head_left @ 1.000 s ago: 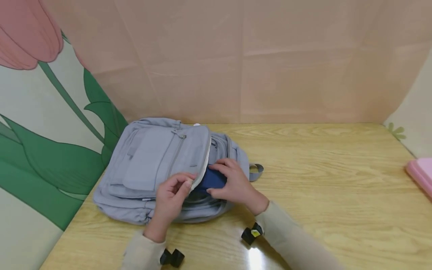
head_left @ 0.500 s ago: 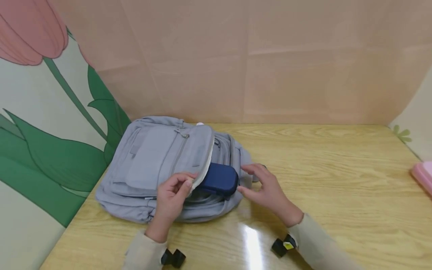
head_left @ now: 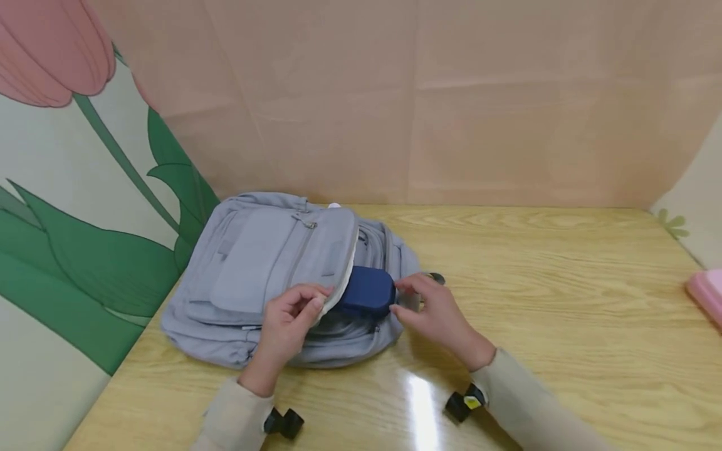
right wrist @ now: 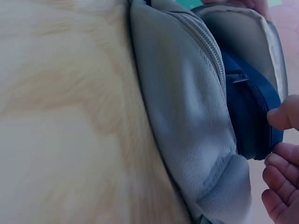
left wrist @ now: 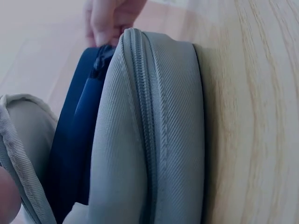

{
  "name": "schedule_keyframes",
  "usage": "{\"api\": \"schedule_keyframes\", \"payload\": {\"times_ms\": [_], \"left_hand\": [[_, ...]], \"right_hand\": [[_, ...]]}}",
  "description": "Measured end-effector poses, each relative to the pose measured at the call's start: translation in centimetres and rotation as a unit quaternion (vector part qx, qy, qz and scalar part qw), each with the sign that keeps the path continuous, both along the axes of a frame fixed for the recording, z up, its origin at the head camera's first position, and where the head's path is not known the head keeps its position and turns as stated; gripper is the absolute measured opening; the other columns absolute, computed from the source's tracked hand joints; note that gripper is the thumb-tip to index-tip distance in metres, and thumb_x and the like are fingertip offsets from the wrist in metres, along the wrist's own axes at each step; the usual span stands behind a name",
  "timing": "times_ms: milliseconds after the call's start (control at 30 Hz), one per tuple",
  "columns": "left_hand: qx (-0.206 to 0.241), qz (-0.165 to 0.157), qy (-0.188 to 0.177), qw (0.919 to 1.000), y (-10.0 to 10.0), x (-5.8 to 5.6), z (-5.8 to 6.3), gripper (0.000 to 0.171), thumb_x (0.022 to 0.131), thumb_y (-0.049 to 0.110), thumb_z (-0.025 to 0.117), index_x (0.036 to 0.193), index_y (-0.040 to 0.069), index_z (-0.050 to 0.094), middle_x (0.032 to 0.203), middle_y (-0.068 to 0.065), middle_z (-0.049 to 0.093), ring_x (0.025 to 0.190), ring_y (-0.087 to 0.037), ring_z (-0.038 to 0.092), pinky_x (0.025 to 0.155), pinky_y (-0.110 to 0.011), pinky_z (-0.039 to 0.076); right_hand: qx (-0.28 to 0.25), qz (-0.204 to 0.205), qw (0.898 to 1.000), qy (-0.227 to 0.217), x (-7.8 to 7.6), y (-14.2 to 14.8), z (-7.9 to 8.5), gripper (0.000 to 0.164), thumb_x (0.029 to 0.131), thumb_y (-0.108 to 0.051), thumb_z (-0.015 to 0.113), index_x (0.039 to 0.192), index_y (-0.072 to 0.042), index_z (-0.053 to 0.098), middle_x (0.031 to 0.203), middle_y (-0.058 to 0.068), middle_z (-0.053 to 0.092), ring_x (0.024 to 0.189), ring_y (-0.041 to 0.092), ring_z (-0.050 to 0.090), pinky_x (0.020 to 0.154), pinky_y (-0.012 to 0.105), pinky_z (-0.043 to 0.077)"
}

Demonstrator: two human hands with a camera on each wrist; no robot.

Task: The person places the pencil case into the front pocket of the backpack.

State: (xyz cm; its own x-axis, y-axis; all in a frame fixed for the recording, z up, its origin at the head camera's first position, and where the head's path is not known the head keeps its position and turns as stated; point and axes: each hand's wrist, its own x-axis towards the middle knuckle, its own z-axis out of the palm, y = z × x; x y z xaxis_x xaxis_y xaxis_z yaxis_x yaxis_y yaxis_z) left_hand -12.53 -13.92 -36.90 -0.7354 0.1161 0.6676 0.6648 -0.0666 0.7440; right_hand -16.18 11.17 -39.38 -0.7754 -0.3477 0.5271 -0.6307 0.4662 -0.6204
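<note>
Your left hand point(head_left: 287, 316) has its thumb and fingers closed in a pinch on the edge of the flap point(head_left: 340, 241), holding it up. Your right hand point(head_left: 434, 310) has its fingers bent and a little apart, gripping the far end of the blue case point(head_left: 369, 289). The case lies half under the flap, its rounded end poking out of the grey bag point(head_left: 242, 263). It looks firm and light, with a cloth skin that should not slip much, so the end with the zip point(right wrist: 259, 93) seems a good place to hold. The bag looks soft and floppy, so it may sag if pushed. Under it is a smooth wooden tabletop point(head_left: 536, 300) with a bright shine near you. A pink thing point(head_left: 707, 291) sits at the right edge. Behind hangs a tan sheet point(head_left: 423, 100), and a big flower is on the left wall point(head_left: 51, 144).
</note>
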Motion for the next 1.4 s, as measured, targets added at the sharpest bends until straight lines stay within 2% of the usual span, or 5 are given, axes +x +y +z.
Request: {"api": "schedule_keyframes", "payload": {"times_ms": [367, 900, 1000, 1167, 1400], "left_hand": [[0.082, -0.005, -0.044, 0.9956, -0.6, -0.2, -0.3, 0.024, 0.088, -0.009, 0.052, 0.086, 0.011, 0.064, 0.093, 0.002, 0.068, 0.086, -0.007, 0.062, 0.07, -0.014, 0.047], [0.192, -0.098, -0.074, 0.9737, -1.0, -1.0, -1.1, 0.019, 0.092, -0.002, 0.049, 0.087, 0.009, 0.063, 0.094, 0.0, 0.065, 0.088, -0.008, 0.06, 0.071, -0.015, 0.048], [0.231, -0.108, -0.107, 0.9608, -1.2, -0.9, -1.3, 0.02, 0.094, -0.001, 0.047, 0.088, 0.008, 0.064, 0.094, 0.0, 0.064, 0.086, -0.008, 0.06, 0.07, -0.015, 0.048], [0.321, -0.148, -0.16, 0.9215, -1.8, -1.0, -1.5, 0.021, 0.096, 0.002, 0.043, 0.091, 0.005, 0.063, 0.089, -0.001, 0.064, 0.078, -0.007, 0.06, 0.067, -0.016, 0.048], [0.375, -0.244, -0.161, 0.8799, -2.7, -1.5, -2.0, 0.025, 0.098, 0.002, 0.035, 0.096, 0.0, 0.061, 0.087, -0.006, 0.066, 0.082, -0.011, 0.063, 0.072, -0.019, 0.049]], "right_hand": [[0.01, -0.014, 0.996, -0.088, -0.9, -3.4, 1.3, 0.031, 0.073, -0.013, 0.075, 0.1, -0.001, 0.066, 0.093, 0.008, 0.066, 0.086, 0.021, 0.06, 0.075, 0.036, 0.051], [-0.008, -0.009, 0.996, -0.093, -0.7, -7.8, 1.3, 0.028, 0.074, -0.015, 0.074, 0.097, -0.003, 0.065, 0.09, 0.007, 0.064, 0.083, 0.019, 0.06, 0.073, 0.034, 0.051], [-0.02, -0.009, 0.994, -0.109, -0.6, -8.1, 1.2, 0.028, 0.075, -0.014, 0.074, 0.099, -0.003, 0.064, 0.091, 0.007, 0.064, 0.084, 0.02, 0.061, 0.073, 0.035, 0.052], [-0.035, -0.01, 0.992, -0.117, -0.5, -8.4, 1.0, 0.028, 0.075, -0.012, 0.073, 0.1, -0.003, 0.065, 0.09, 0.006, 0.063, 0.084, 0.019, 0.06, 0.073, 0.034, 0.051], [-0.03, -0.012, 0.993, -0.113, -0.4, -9.2, 1.0, 0.029, 0.075, -0.014, 0.073, 0.1, -0.003, 0.065, 0.089, 0.006, 0.062, 0.084, 0.019, 0.059, 0.073, 0.031, 0.049]]}}
